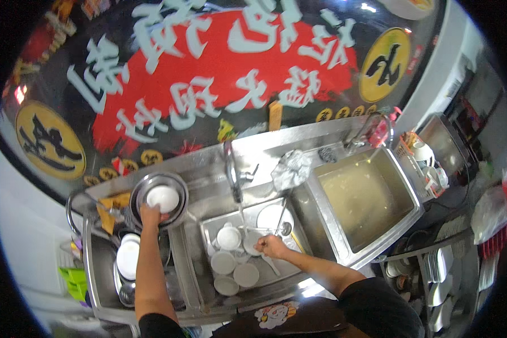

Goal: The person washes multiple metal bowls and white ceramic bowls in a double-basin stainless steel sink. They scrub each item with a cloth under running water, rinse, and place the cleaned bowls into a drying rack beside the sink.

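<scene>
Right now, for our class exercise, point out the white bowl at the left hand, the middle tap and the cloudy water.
White bowl (164, 196), head view: middle of its visible surface.
Middle tap (231, 169), head view: partway along its neck.
Cloudy water (359, 198), head view: middle of its surface.

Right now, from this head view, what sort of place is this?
Likely a restaurant's dishwashing area: a three-basin steel sink, small white bowls grouped in its middle part, and many white plates at lower right.

You face red-and-black wall panel (208, 62) along back edge of sink unit (312, 219); white wall (31, 217) past its left edge.
</scene>
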The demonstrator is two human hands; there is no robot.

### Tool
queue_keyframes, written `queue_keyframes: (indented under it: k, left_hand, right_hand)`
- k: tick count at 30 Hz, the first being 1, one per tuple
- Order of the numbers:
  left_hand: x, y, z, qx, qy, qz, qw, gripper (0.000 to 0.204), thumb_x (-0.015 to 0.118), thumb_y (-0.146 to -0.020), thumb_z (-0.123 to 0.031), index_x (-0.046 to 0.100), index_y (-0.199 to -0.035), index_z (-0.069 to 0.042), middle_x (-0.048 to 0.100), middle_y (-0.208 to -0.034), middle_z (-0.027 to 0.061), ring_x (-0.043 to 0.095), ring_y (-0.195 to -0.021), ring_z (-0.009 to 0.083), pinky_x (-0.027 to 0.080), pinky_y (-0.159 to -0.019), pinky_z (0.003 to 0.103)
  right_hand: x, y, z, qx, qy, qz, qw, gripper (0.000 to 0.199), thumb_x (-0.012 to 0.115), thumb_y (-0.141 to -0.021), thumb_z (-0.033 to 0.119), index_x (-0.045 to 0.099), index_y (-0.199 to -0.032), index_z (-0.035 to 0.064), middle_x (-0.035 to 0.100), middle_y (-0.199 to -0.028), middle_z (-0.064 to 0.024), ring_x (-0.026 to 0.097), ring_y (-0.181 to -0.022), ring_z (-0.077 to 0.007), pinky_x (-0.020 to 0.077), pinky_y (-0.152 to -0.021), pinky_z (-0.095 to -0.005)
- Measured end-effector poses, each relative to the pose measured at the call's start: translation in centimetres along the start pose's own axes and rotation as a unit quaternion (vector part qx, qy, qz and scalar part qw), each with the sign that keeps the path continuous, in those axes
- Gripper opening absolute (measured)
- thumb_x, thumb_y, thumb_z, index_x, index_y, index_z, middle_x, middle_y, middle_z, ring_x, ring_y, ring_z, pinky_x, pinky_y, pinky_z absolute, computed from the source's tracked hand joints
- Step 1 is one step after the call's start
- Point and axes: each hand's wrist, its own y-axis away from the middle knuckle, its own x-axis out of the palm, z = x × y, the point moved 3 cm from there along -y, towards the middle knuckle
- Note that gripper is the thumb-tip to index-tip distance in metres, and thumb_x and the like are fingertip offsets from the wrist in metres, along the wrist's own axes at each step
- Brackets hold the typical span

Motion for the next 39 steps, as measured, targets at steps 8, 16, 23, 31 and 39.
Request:
queue_keyframes:
  k: [8, 16, 23, 31, 39]
  left_hand:
    - [-0.9, 8.1, 0.4, 0.345, -0.237, -0.168, 0.893, 0.053, 0.067, -0.075, -0.01, 0.05, -0.125, -0.001, 0.047, -0.129, 0.0242, 0.042, -0.122, 0.04, 0.032, -0.106, 0.044]
    - [-3.8, 14.4, -0.1, 0.343, -0.276, -0.137, 0.887, 0.029, 0.062, -0.074, -0.004, 0.065, -0.103, -0.003, 0.056, -0.12, 0.0204, 0.05, -0.114, 0.0374, 0.04, -0.098, 0.044]
    - [-1.0, 13.9, 5.0, 0.414, -0.19, -0.111, 0.884, 0.03, 0.057, -0.073, -0.005, 0.064, -0.103, -0.006, 0.06, -0.103, 0.0142, 0.055, -0.099, 0.0337, 0.046, -0.085, 0.044]
    - [-10.8, 15.4, 15.3, 0.293, -0.303, -0.111, 0.9, 0.046, 0.062, -0.073, -0.009, 0.055, -0.119, -0.008, 0.055, -0.114, 0.0158, 0.051, -0.111, 0.0339, 0.038, -0.096, 0.047]
    - [-22.7, 16.9, 28.5, 0.032, -0.579, 0.195, 0.791, 0.02, 0.063, -0.074, -0.014, 0.066, -0.092, -0.006, 0.068, -0.092, 0.0152, 0.066, -0.089, 0.0351, 0.051, -0.08, 0.044]
  right_hand:
    - [1.2, -4.1, 7.9, -0.036, -0.327, 0.044, 0.943, 0.016, 0.044, -0.092, 0.005, 0.06, -0.095, 0.0011, 0.063, -0.079, -0.0093, 0.061, -0.065, -0.02, 0.0545, -0.061, -0.0337]
    - [0.1, -5.4, 10.7, 0.084, -0.455, 0.082, 0.883, 0.042, 0.044, -0.098, 0.041, 0.059, -0.094, 0.0015, 0.064, -0.08, -0.0107, 0.062, -0.066, -0.0173, 0.0538, -0.054, -0.0281]
    - [-1.7, -2.8, 11.0, 0.08, -0.387, -0.012, 0.919, 0.007, 0.062, -0.089, 0.017, 0.062, -0.092, 0.0104, 0.064, -0.083, -0.0028, 0.061, -0.066, -0.0125, 0.0518, -0.056, -0.0273]
    - [2.6, 0.4, 10.5, 0.13, -0.36, -0.046, 0.923, 0.011, 0.057, -0.091, 0.016, 0.061, -0.098, 0.0082, 0.065, -0.086, -0.0058, 0.062, -0.069, -0.0135, 0.051, -0.058, -0.0263]
    - [6.5, 0.6, 15.1, 0.128, -0.291, -0.032, 0.948, 0.018, 0.058, -0.091, 0.02, 0.059, -0.099, 0.004, 0.063, -0.088, -0.0074, 0.06, -0.073, -0.0157, 0.0509, -0.062, -0.0279]
